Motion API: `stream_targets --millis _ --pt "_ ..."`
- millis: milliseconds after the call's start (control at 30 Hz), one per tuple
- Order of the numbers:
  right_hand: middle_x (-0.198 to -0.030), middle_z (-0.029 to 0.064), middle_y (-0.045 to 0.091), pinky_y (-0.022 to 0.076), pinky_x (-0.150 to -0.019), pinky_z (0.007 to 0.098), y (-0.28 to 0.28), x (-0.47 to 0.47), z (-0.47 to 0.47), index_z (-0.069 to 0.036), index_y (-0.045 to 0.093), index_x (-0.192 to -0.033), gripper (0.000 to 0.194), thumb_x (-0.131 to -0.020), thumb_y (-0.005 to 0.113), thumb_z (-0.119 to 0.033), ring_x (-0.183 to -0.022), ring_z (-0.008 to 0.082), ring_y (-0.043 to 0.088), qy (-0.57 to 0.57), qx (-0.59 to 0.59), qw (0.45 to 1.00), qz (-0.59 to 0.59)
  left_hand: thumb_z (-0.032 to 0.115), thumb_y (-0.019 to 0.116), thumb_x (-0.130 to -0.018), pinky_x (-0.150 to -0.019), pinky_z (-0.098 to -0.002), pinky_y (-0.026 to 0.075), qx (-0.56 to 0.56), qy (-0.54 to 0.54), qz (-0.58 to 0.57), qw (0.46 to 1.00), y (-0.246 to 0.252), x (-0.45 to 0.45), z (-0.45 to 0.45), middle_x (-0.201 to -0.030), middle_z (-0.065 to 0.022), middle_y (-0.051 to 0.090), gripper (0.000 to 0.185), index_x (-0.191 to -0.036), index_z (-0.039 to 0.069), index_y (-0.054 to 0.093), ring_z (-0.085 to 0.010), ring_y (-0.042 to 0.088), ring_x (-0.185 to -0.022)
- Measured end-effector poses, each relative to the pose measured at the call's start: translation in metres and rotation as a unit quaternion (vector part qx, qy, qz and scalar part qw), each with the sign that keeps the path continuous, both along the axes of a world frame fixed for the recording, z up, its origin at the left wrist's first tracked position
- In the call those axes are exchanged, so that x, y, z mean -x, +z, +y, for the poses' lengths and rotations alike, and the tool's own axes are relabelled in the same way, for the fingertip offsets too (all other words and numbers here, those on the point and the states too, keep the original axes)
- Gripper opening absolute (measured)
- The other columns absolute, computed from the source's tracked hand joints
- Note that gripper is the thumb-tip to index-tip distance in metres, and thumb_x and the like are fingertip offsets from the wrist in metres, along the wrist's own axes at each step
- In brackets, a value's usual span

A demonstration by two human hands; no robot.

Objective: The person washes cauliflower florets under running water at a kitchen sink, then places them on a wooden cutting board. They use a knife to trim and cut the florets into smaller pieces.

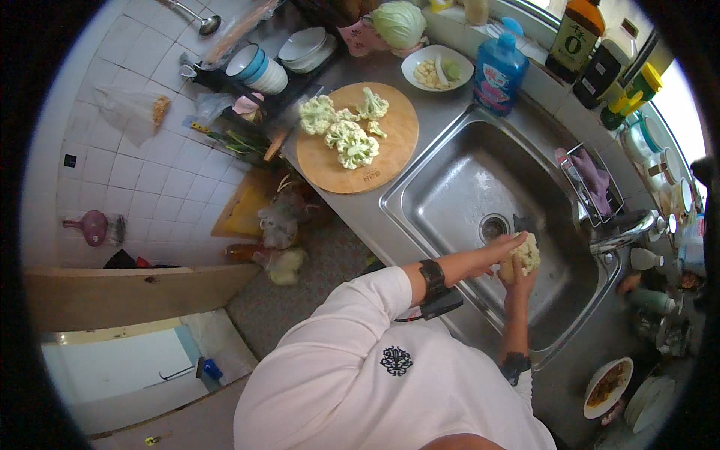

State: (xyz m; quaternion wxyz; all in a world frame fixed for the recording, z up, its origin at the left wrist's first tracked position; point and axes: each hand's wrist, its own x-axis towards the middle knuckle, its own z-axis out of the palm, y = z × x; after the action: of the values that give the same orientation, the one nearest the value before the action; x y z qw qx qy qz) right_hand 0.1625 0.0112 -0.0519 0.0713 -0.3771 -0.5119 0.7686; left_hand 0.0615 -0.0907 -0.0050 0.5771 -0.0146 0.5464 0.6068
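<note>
Over the stainless steel sink (450,163), a chunk of cauliflower (527,256) is between my two hands. My right hand (518,281) grips it from below. Against its left side lies my left hand (502,251), its fingers stretched along the florets; part of the chunk is hidden behind the hands. The drain (495,228) shows just beyond them. On the counter to the left of the sink, several cauliflower florets (351,143) rest on a round wooden cutting board (388,163).
A plate of garlic (413,56) and a blue soap bottle (500,76) stand behind the sink. The faucet (624,233) and a wire rack (593,183) are at its right. A bowl with food (590,410) sits at lower right. Stacked bowls (270,79) stand at upper left.
</note>
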Motion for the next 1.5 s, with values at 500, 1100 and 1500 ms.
stream_targets --millis 500,1100,1500 --pt "-0.123 0.0061 0.054 0.0532 -0.076 0.0414 -0.011 0.083 -0.045 -0.013 0.045 -0.129 0.057 -0.079 0.069 -0.028 -0.106 0.0247 0.058 0.051 -0.017 0.994 -0.1 0.027 0.068 -0.08 -0.088 -0.042 0.047 -0.021 -0.288 0.638 0.714 0.052 0.18 -0.222 -0.115 -0.0138 0.06 0.04 -0.115 0.008 0.061 -0.0318 0.058 -0.103" --pt "-0.115 0.0068 0.058 0.0571 -0.062 0.0356 0.053 0.168 -0.163 -0.016 0.046 -0.126 0.055 -0.079 0.072 -0.028 -0.094 0.0231 0.063 -0.147 -0.085 0.979 -0.116 0.03 0.08 -0.071 -0.108 -0.0426 0.032 0.137 0.012 0.629 0.765 0.035 0.333 -0.481 -0.143 -0.0208 0.034 0.088 -0.14 0.003 0.032 -0.0364 0.035 -0.131" --pt "-0.12 0.0095 0.056 0.0562 -0.075 0.0376 0.134 0.315 -0.213 -0.011 0.042 -0.13 0.057 -0.081 0.068 -0.026 -0.104 0.0224 0.06 0.022 -0.127 0.992 0.005 0.028 0.08 -0.07 -0.096 -0.0421 0.043 0.131 0.154 0.592 0.78 -0.008 0.331 -0.443 -0.129 -0.0223 0.049 0.081 -0.134 0.005 0.036 -0.036 0.048 -0.119"
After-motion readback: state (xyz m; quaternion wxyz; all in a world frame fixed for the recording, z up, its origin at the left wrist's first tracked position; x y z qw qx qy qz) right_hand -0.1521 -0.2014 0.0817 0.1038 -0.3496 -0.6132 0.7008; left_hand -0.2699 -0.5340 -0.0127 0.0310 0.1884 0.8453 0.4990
